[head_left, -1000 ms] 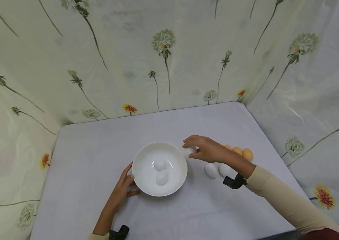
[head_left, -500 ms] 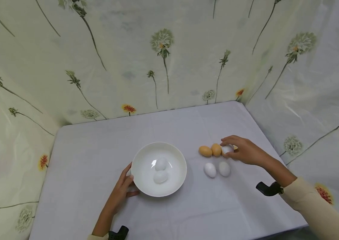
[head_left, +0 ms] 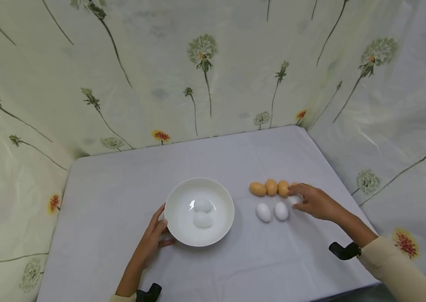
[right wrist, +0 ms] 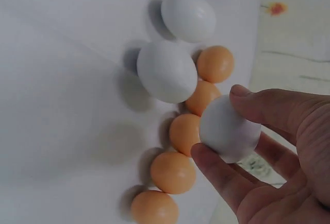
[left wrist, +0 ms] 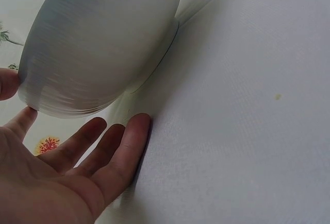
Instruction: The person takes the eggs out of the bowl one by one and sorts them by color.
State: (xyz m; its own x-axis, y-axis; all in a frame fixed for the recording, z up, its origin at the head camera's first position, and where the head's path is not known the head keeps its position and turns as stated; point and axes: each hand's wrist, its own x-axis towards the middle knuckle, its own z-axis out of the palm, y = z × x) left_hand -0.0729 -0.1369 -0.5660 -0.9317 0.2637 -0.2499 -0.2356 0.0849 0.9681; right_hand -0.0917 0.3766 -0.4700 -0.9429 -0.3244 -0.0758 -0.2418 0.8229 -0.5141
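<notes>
In the head view a white bowl (head_left: 218, 233) stands on the table, with two white eggs (head_left: 202, 219) inside. At its left side my left hand (head_left: 151, 241) touches the rim with fingertips; the left wrist view shows thumb and forefinger (left wrist: 23, 121) against the bowl and the other fingers loosely extended. My right hand (head_left: 316, 203) pinches a white egg (right wrist: 229, 131) between thumb and fingers. That egg is beside a row of orange-brown eggs (right wrist: 172, 172); whether it touches the table I cannot tell. Two more white eggs (head_left: 272, 212) lie to its left.
A white cloth (head_left: 122, 188) covers the table. Behind it and along its sides hang pale sheets (head_left: 149, 96) printed with dandelions. Each wrist wears a dark camera mount (head_left: 344, 251). In the head view, the right hand partly hides the right end of the brown row.
My right hand has carried the white egg from beside the bowl rightward past the brown eggs, then slightly nearer to me, level with the other white eggs. My left hand has stayed at the bowl.
</notes>
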